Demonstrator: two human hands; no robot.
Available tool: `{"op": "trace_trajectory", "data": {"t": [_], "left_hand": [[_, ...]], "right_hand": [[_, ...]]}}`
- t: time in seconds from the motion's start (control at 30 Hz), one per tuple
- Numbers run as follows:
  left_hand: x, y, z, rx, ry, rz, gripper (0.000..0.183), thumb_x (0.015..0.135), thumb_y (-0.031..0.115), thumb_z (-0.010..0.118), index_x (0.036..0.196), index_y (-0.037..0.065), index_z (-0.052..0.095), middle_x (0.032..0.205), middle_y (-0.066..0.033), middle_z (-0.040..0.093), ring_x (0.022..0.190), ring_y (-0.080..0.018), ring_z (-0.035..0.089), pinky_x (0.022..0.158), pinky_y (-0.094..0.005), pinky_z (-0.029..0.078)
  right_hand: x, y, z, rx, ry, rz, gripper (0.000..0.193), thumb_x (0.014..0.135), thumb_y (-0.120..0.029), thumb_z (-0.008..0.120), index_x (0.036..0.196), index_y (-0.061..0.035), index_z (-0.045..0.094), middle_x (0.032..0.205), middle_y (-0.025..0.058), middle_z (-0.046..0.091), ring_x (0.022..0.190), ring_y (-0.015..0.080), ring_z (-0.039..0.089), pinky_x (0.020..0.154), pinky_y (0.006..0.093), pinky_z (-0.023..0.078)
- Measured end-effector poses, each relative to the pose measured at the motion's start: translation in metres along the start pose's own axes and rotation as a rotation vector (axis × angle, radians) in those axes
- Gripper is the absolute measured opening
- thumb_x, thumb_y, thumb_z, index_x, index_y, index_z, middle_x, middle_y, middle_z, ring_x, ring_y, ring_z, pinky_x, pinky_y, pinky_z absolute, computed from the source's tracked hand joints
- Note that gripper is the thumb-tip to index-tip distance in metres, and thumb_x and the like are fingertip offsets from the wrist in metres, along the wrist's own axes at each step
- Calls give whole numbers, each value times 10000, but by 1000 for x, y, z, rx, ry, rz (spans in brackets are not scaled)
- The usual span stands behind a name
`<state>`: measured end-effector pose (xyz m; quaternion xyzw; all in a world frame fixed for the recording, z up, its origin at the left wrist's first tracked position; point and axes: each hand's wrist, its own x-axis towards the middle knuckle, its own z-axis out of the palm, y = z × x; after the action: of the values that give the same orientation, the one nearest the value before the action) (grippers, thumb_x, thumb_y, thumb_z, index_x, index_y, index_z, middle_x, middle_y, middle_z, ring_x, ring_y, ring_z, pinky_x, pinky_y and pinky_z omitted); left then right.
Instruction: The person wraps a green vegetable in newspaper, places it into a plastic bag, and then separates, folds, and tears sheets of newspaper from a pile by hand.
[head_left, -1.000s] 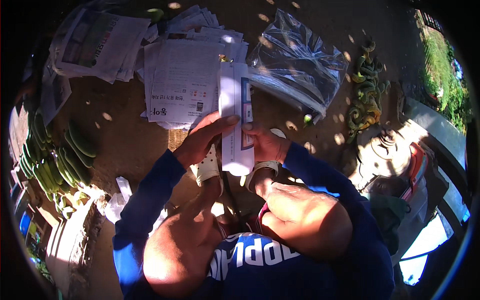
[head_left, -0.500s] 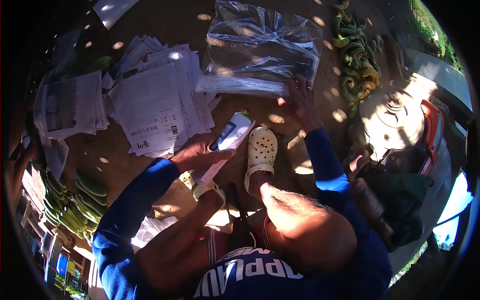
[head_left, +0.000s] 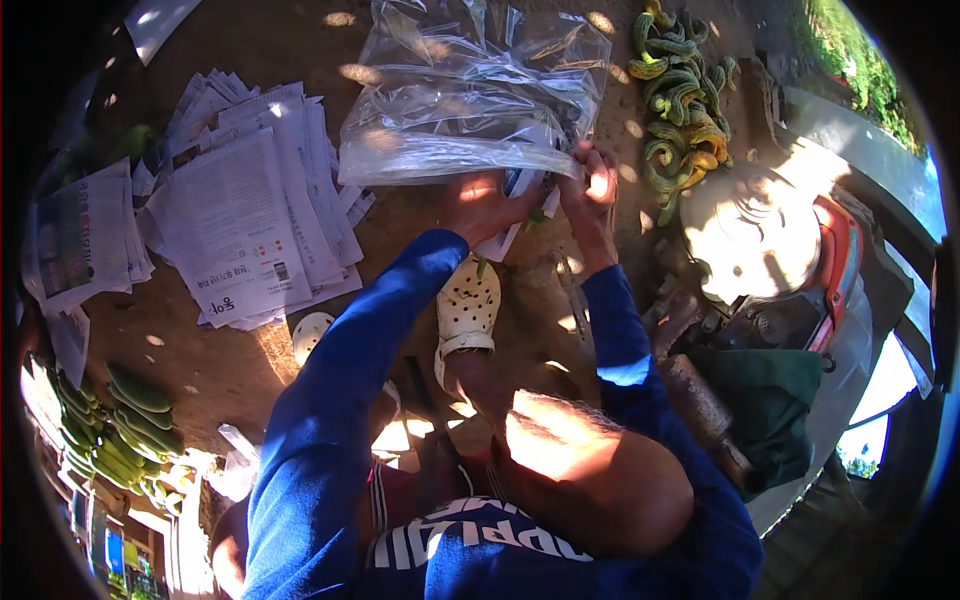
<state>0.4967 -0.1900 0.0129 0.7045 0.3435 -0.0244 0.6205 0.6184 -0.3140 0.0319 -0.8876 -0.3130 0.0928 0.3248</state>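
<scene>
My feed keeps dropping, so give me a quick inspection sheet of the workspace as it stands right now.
Surface: bare dirt ground, sun-dappled.
Job's things: clear plastic bags lying in a heap; a wrapped paper bundle at their near edge.
Grips: left hand and right hand both at the edge of the bags, closed around the bundle and plastic.
Clutter: stack of newspaper sheets; straight green cucumbers at left; curled cucumbers at upper right; cream perforated clog on the person's foot.
Cables: nothing seen.
Surroundings: green cloth and a sunlit pale round object at right; grass beyond.
</scene>
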Motion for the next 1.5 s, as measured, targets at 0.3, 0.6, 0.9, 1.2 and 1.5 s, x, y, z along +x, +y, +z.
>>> {"op": "trace_trajectory", "data": {"t": [0.3, 0.6, 0.9, 1.2, 1.5], "left_hand": [[33, 16, 16, 272, 49, 211, 440, 843, 403, 579, 1118, 71, 665, 1096, -170, 683, 1018, -355, 651, 877, -469, 498], [55, -27, 60, 567, 56, 291, 310, 885, 274, 557, 1068, 43, 653, 1065, -154, 664, 975, -308, 645, 847, -438, 488], [66, -24, 69, 373, 87, 93, 313, 933, 269, 441, 1042, 122, 696, 1111, -95, 687, 1071, -298, 620, 927, -436, 456], [30, -48, 20, 294, -98, 223, 260, 903, 275, 528, 1067, 125, 662, 1024, -82, 683, 1023, -245, 634, 881, -384, 474], [-173, -109, -210, 781, -621, 187, 403, 816, 440, 604, 1073, 135, 659, 1054, -122, 681, 971, -295, 661, 817, -428, 535]], "right_hand": [[3, 4, 10, 192, -51, -12, 202, 807, -68, 702, 973, -7, 604, 1208, 112, 558, 1113, 234, 538, 975, 345, 421], [1, -8, 20, -3, -119, -102, 322, 791, -135, 719, 1046, 19, 597, 1260, 203, 578, 1158, 366, 570, 965, 418, 466], [-11, -24, 21, 102, -224, 39, 412, 990, -233, 538, 1349, -33, 506, 1340, 128, 532, 1230, 250, 510, 1030, 361, 399], [-11, 1, 29, 215, -244, 76, 473, 953, -151, 587, 1367, 40, 463, 1386, 197, 493, 1284, 310, 475, 1068, 386, 376], [-18, -5, 19, -273, -238, -252, 590, 914, -308, 669, 1320, 80, 486, 1338, 226, 471, 1255, 359, 462, 1041, 451, 392]]}}
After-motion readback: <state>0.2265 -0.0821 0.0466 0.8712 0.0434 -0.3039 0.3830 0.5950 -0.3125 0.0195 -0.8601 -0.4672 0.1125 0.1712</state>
